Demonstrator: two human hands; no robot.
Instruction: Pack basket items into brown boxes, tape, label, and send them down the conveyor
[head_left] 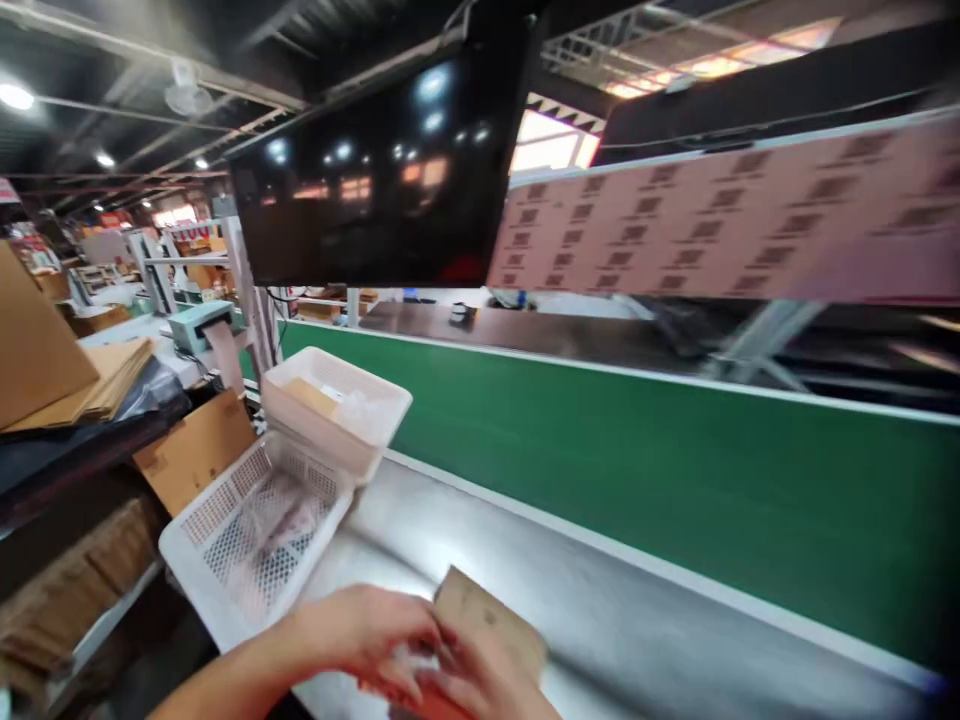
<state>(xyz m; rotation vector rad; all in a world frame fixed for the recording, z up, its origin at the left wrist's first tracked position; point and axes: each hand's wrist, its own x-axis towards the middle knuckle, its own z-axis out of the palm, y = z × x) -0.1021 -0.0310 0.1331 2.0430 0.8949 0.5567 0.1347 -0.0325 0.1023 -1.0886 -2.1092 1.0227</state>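
Note:
My left hand (367,625) reaches in from the lower left over the steel bench, its fingers bent and closed. My right hand (484,670) meets it at the bottom of the view, fingers curled inward. Between the fingertips is something small with a clear, plastic-like shine, too blurred to name. Below the hands shows part of a red-orange thing (439,703), cut off by the lower edge. A brown cardboard piece, perhaps a small box (487,610), is right behind my right hand, which partly hides it.
A white mesh basket (187,560) holding clear plastic bags stands left of my hands. Behind it is a white bin (397,400) with packets inside. A green conveyor belt (637,450) runs past the steel bench (600,610). A dark screen (375,190) hangs above.

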